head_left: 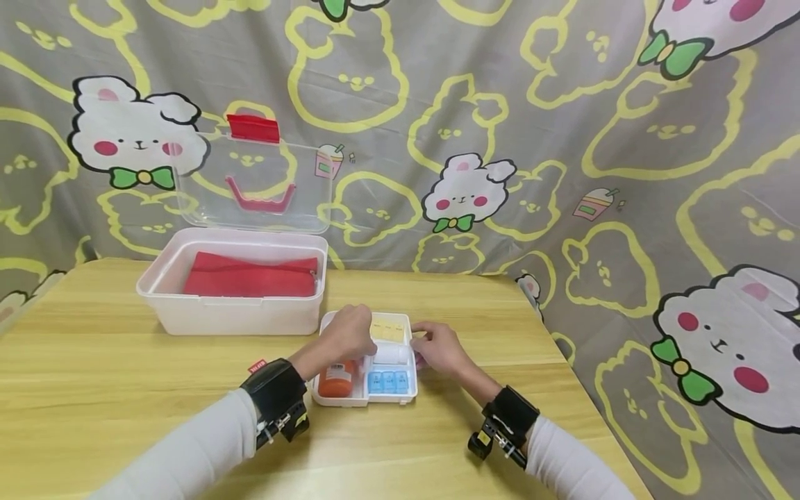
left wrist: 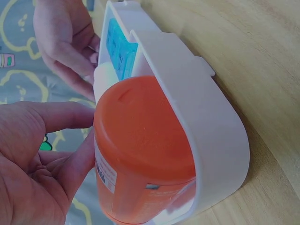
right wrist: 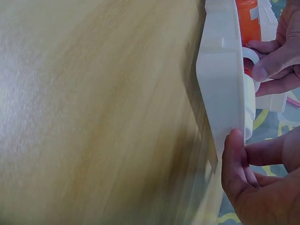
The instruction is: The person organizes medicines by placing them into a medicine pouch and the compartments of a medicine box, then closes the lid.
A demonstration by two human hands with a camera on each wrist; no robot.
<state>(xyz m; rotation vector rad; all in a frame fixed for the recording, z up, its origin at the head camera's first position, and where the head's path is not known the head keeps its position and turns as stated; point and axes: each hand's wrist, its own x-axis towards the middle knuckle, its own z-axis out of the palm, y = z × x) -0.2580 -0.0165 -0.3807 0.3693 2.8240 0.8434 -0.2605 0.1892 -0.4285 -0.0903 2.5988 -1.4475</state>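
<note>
A white divided case [head_left: 359, 401] lies on the table, holding an orange bottle [head_left: 336, 383], a blue pill box [head_left: 388, 382], a yellow pill box [head_left: 387, 329] and a white cylinder [head_left: 391, 355]. My left hand [head_left: 350, 332] reaches over the case's left half. In the right wrist view its thumb and fingers pinch a white ring-shaped roll [right wrist: 253, 54] close to the orange bottle. At the case's right side, my right hand [head_left: 439, 349] grips the rim between thumb and fingers. The left hand hides part of the case's upper left compartment in the head view.
Behind and left of the case stands a translucent white storage box [head_left: 234, 316], its clear lid [head_left: 206, 184] raised. Inside it is a red pouch [head_left: 250, 276]. A patterned curtain [head_left: 375, 90] hangs behind the wooden table [head_left: 156, 389] and along its right side.
</note>
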